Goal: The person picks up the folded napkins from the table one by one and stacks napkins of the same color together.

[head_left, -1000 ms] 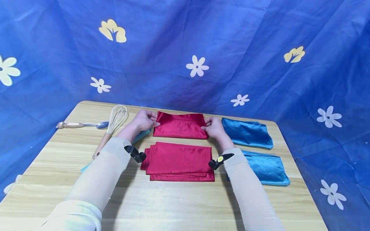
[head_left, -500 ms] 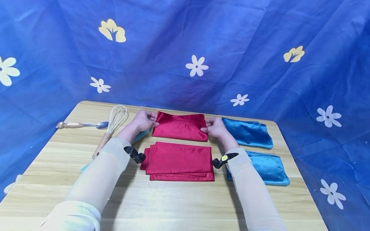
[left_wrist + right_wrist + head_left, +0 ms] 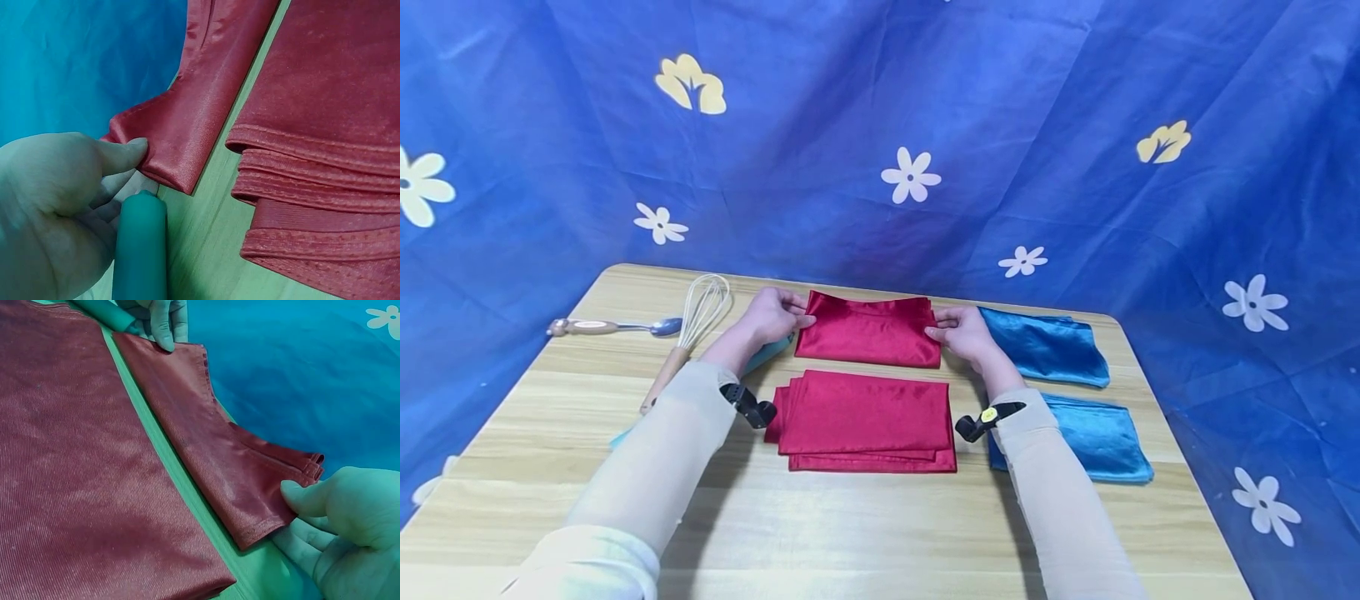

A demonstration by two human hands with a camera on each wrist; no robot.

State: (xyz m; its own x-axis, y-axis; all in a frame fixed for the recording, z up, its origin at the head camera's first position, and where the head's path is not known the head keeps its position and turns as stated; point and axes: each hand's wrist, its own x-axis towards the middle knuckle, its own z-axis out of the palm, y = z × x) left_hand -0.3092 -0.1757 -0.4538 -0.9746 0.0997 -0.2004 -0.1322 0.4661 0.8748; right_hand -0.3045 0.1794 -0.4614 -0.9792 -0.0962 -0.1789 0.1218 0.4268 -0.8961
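Observation:
A folded red satin cloth [image 3: 868, 332] lies near the back edge of the table, its two ends held up a little. My left hand [image 3: 772, 315] pinches its left end, thumb on top and fingers beneath, as the left wrist view shows. At the opposite end, my right hand [image 3: 964, 332] pinches the cloth the same way; in the right wrist view the thumb [image 3: 304, 495] presses on the fabric. A second folded red cloth [image 3: 868, 417], in several layers, lies just in front. Beside my left hand is a teal cylindrical thing [image 3: 140, 247], partly hidden by the forearm.
To the right lie a dark blue folded cloth [image 3: 1043, 346] and a lighter blue one [image 3: 1097, 437], partly behind the right forearm. On the left are a whisk [image 3: 681, 346] and a spoon [image 3: 613, 326]. A blue flowered curtain [image 3: 820, 167] hangs behind the wooden table [image 3: 842, 533].
My right hand and forearm have shifted slightly to the right, still at the cloth's end. The cloth's front edge has come a little nearer. My left hand stays nearly where it was.

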